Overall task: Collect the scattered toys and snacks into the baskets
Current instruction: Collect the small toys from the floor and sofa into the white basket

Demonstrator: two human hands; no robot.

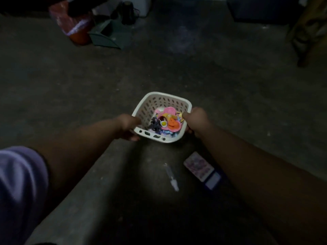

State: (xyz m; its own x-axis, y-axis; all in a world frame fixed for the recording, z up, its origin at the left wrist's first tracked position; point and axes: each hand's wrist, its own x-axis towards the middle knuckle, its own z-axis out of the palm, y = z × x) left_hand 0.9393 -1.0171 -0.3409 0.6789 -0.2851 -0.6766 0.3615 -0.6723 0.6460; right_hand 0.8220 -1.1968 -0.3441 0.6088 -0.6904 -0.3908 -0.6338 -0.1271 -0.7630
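The white basket (162,101) with holes in its walls is near the middle of the view, above the dark floor (212,71), and both hands hold it. It is almost square, so no long axis is clear; its open top faces up toward the camera, and one corner points to about 6 o'clock. The left hand (128,125) grips the rim at 9 o'clock, fingers closed around the edge. The right hand (195,121) grips the rim at 3 o'clock, fingers also clamped on it. Inside lie a pink toy (167,112), an orange toy (174,126) and a small dark figure (155,125), touching each other. On the floor at 5 o'clock from the basket lies a flat packet (199,166), its long axis from 10 to 4 o'clock, and beside it a thin white stick (171,177).
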